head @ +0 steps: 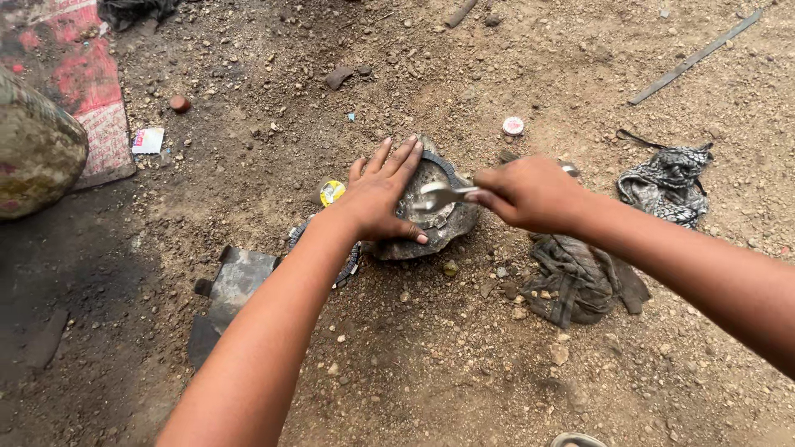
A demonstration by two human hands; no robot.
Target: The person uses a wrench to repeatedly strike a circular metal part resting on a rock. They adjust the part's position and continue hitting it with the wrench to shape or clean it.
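I am pressing my left hand (379, 197), fingers spread flat, on the grey metal part (431, 217); my right hand (528, 193), beside it, is gripping a spoon (439, 196) over it.

I saw even, soft daylight on the ground (414, 348), weak shadows, slight blur on the spoon (439, 196), mild edge distortion.

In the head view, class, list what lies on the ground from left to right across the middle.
Camouflage-patterned bundle → dark metal sheet → yellow disc → round grey metal part → dark rag → black-and-white patterned cloth.
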